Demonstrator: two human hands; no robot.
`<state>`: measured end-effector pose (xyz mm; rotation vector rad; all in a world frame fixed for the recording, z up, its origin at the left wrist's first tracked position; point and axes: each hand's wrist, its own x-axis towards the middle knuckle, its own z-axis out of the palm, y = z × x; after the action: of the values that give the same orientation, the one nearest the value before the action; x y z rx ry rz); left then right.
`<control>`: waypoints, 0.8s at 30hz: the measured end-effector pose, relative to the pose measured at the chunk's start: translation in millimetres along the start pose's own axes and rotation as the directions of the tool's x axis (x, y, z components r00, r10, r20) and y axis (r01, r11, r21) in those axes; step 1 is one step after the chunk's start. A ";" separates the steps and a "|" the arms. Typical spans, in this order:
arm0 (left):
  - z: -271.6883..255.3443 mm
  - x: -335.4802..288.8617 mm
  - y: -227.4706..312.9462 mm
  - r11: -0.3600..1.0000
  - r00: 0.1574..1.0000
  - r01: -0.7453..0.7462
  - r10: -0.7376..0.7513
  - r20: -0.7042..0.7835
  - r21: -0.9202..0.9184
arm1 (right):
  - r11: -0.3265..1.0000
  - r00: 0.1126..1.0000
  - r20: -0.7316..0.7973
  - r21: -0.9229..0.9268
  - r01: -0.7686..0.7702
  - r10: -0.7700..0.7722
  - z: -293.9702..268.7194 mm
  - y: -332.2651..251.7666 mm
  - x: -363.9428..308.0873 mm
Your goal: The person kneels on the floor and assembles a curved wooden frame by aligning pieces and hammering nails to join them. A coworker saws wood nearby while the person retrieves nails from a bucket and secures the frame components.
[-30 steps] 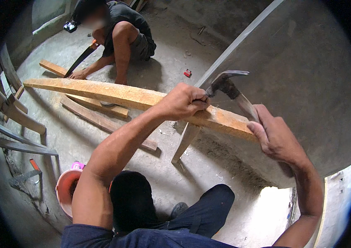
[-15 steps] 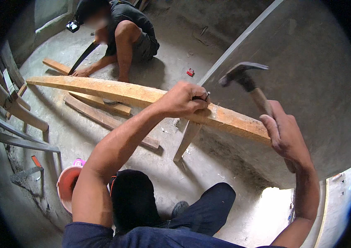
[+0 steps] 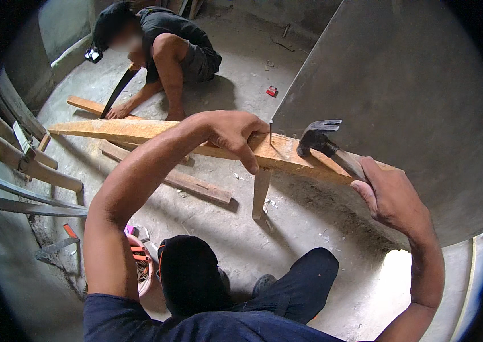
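A long wooden beam (image 3: 307,162) runs across in front of me, sloping down to the right. A nail (image 3: 271,132) stands upright in its top face, with no fingers on it. Just left of the nail, my left hand (image 3: 233,134) grips the beam, its thumb down the near side and its fingers mostly hidden over the far side. My right hand (image 3: 392,191) is closed round the handle of a claw hammer (image 3: 316,139). The hammer's head is at the beam, right of the nail; whether it touches the wood I cannot tell.
A large grey panel (image 3: 401,114) rises behind the beam. At the far left a co-worker (image 3: 167,51) squats with a handsaw (image 3: 119,94) at a piece of wood. A plank (image 3: 196,185) lies on the floor. Left of my knee stands a pink bucket (image 3: 150,276) of tools.
My left hand has let go of the nail and shifted left onto the beam. The nail now stands by itself. My right hand has brought the hammer down and left.
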<state>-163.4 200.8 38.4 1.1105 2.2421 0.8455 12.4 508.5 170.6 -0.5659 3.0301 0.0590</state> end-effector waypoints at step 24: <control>18.6 13.0 1.5 0.958 0.970 -0.058 0.121 -0.209 0.282 | 0.978 0.980 0.019 -0.076 -0.196 0.198 16.7 -13.1 -8.8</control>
<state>-157.4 218.0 24.7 1.3075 2.5738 0.7425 26.2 500.2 154.1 -0.2643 3.0577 0.1870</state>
